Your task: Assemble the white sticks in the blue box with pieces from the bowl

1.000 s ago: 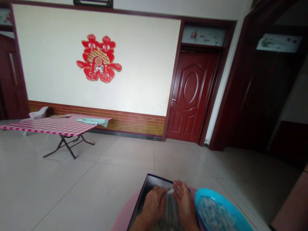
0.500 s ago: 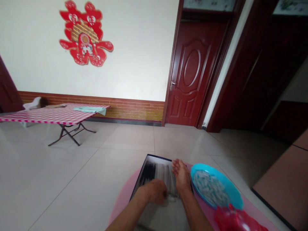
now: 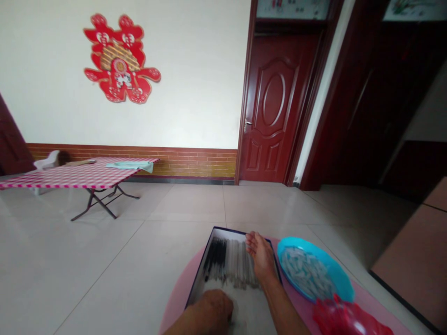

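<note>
A shallow box [image 3: 197, 284] with a dark rim lies on a pink round table. Rows of thin rods fill its far part: black rods [image 3: 217, 252] on the left and pale, clear-looking rods [image 3: 239, 263] on the right. My left hand [image 3: 214, 304] is over the near part of the box, closed with the fingers curled under; whatever they hold is hidden. Along the right side of the box my right hand [image 3: 261, 257] lies with its fingers stretched out, beside the pale rods. It is open.
A blue basin [image 3: 344, 281] of small whitish pieces stands right of the box, with a red plastic bag [image 3: 349, 318] in front. The pink tabletop [image 3: 178, 298] shows around the box. Further off are a checked folding table [image 3: 77, 174] and a red door [image 3: 272, 107].
My left hand has drawn back toward me from the near ends of the rods, uncovering them. My right hand stays at the box's right side, shifted slightly left in view.
</note>
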Demonstrator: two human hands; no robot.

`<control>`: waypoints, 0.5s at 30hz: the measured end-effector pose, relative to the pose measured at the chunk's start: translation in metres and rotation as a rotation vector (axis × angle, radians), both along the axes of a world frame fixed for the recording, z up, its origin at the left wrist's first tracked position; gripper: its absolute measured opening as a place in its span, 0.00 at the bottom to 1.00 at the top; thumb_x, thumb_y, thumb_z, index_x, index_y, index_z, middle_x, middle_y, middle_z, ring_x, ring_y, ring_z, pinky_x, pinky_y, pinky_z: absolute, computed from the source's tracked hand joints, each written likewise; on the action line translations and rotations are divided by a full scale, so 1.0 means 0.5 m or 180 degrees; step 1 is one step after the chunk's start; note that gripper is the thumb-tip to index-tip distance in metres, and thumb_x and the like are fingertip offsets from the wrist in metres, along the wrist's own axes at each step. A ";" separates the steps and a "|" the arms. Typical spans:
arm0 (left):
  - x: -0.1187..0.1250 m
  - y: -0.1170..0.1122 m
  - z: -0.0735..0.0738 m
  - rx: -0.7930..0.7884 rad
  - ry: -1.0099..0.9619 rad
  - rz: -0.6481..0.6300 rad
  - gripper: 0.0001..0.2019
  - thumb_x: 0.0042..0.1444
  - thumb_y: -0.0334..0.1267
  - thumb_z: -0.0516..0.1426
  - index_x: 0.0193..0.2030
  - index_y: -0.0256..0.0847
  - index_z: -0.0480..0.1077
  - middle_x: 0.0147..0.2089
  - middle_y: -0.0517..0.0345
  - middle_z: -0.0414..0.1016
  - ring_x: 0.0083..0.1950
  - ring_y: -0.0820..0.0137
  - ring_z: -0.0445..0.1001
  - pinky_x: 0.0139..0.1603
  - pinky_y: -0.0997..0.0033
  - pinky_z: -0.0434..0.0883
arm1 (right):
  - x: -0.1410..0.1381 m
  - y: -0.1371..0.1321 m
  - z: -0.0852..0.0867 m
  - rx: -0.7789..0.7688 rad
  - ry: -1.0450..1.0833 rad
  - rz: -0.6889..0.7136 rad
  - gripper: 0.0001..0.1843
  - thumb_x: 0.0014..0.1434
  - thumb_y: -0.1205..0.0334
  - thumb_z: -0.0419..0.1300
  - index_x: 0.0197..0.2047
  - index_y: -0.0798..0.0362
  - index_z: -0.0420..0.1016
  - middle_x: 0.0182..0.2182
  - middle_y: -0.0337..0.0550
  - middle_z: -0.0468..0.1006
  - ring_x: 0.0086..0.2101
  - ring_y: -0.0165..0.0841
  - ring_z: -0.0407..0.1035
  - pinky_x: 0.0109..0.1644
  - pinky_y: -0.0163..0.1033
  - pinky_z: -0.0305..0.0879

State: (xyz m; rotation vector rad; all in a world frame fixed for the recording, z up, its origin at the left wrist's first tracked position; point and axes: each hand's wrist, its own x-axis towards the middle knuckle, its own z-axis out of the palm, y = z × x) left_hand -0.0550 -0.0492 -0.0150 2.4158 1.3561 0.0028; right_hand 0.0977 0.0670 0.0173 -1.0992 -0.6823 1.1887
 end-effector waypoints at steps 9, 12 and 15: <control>-0.011 -0.015 0.017 0.0106 0.0297 -0.0122 0.12 0.49 0.32 0.54 0.37 0.40 0.77 0.32 0.49 0.80 0.33 0.64 0.77 0.33 0.71 0.71 | 0.004 -0.003 -0.006 0.0167 -0.0613 0.0087 0.20 0.45 0.46 0.58 0.35 0.52 0.75 0.31 0.44 0.81 0.33 0.37 0.73 0.33 0.37 0.67; 0.008 0.019 0.060 0.0104 0.0312 -0.0374 0.10 0.47 0.31 0.55 0.34 0.41 0.77 0.31 0.52 0.80 0.34 0.64 0.77 0.35 0.72 0.71 | 0.008 -0.006 -0.006 0.0485 -0.1593 0.0067 0.13 0.46 0.52 0.57 0.31 0.49 0.77 0.30 0.42 0.80 0.36 0.38 0.72 0.40 0.40 0.66; 0.028 0.074 0.115 -0.0157 0.0546 -0.0711 0.08 0.45 0.30 0.57 0.30 0.41 0.78 0.30 0.55 0.81 0.34 0.63 0.78 0.32 0.73 0.70 | 0.005 -0.011 -0.005 0.0704 -0.2044 0.0063 0.07 0.43 0.60 0.58 0.27 0.47 0.77 0.30 0.41 0.80 0.37 0.40 0.71 0.46 0.42 0.63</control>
